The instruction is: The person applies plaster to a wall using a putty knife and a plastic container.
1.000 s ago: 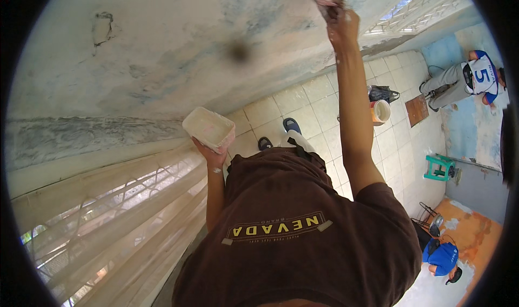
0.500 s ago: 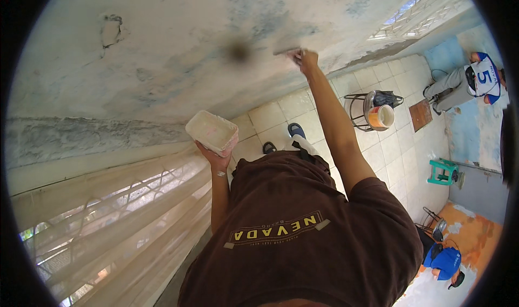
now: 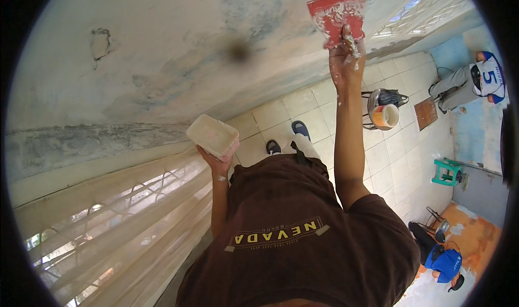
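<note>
My right hand (image 3: 347, 58) grips a red putty knife (image 3: 338, 16) with a wide blade, its flat face turned toward me. White putty is smeared over the blade, the thumb and the fingers. The tool is held up in front of the patchy wall (image 3: 178, 63); whether its edge touches the wall I cannot tell. My left hand (image 3: 216, 161) holds up a pale rectangular tub (image 3: 213, 136) from beneath, close to the wall. Whitish, slightly pink putty coats the inside of the tub.
A round stool (image 3: 370, 120) bears an orange-and-white bucket (image 3: 386, 116) and a black bag (image 3: 392, 97). A green stool (image 3: 444, 172) stands farther right. Two people (image 3: 489, 77) are at the right, one above the other. Sheer curtains (image 3: 124, 220) hang over a window at left.
My right hand has swung up and to the right with the putty knife, turning the blade's broad face into view. My left hand and the tub have barely moved.
</note>
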Demonstrator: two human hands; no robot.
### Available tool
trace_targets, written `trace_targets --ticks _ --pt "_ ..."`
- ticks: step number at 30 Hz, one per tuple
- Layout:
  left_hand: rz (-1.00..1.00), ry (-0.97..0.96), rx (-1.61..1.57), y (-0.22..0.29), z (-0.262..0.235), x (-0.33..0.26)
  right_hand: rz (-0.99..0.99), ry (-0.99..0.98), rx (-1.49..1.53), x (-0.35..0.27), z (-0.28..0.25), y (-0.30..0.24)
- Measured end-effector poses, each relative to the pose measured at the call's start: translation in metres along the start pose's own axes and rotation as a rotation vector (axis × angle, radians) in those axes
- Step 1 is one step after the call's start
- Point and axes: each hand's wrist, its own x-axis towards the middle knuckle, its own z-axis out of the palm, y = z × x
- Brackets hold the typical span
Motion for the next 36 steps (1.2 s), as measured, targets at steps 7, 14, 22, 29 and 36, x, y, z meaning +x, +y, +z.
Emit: trace_targets --ticks 7,14,22,29,36 --pt "0.014 0.095 0.139 0.015 -0.015 -0.035 0.207 0.002 -0.030 0.054 -0.121 0.169" --pt "0.008 0.155 0.180 0.018 -0.019 -0.040 0.555 0.554 -0.310 0.041 -0.308 0.295" --pt "0.011 0.135 0.127 0.002 -0.018 -0.033 0.171 0.132 0.066 0.020 -0.146 0.149" --pt "-0.029 0.049 0.204 -0.013 0.009 -0.022 0.192 0.157 0.045 0.054 -0.130 0.207" --pt "-0.085 0.105 0.183 -0.015 0.013 -0.021 0.485 0.637 -0.300 0.040 -0.314 0.305"
